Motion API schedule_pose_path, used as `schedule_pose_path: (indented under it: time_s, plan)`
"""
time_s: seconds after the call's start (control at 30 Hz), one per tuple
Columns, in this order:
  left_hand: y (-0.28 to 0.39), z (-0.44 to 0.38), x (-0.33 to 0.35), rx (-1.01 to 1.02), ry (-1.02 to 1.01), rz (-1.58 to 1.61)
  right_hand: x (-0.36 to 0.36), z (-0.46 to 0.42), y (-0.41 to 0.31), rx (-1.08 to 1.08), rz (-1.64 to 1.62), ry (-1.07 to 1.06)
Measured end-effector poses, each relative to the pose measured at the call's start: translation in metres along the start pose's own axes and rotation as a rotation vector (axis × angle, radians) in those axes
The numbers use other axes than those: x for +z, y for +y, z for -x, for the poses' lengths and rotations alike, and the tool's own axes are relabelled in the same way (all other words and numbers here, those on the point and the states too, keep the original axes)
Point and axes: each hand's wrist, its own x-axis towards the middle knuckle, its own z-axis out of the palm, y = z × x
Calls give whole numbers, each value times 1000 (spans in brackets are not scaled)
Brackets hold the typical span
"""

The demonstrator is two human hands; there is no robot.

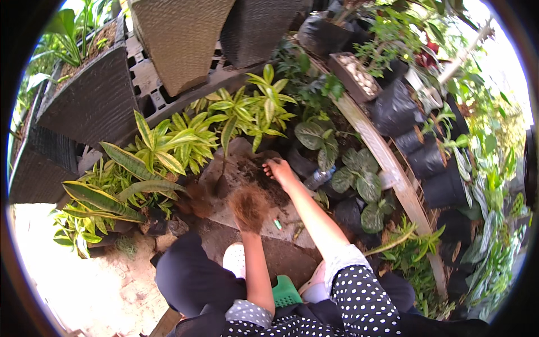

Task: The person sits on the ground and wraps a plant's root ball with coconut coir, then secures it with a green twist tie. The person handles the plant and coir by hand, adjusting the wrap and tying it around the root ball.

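Observation:
My left hand (247, 226) holds a clump of brown fibre, likely coconut coir (251, 205), which hides most of the fingers. My right hand (278, 169) hovers at the edge of a heap of dark soil (257, 170), fingers loosely curled and apart, with nothing visible in them. Under both lies a grey slab or sheet (219, 168) strewn with soil. A dark trowel-like blade (221, 187) rests on it, left of the heap. More brown fibre (196, 200) is piled at the left, blurred. A small green-and-white object (278, 224) lies near my right forearm.
Variegated leafy plants (189, 137) and snake plants (105, 202) border the left and far side. A plastic bottle (320, 177) lies among dark-leaved plants (368, 183) at right. Beyond a wooden rail (370, 130) stand black grow bags (396, 107). Large dark planters (90, 94) stand upper left.

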Motion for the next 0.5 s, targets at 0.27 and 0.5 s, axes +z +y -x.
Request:
schedule_pose_path:
  time_s: [0.27, 0.5]
  plan:
    - [6, -3, -29, -160, -20, 1053, 124, -126, 81, 38, 358, -15]
    - [-10, -30, -40, 117, 99, 114, 140, -163, 128, 22, 230, -130]
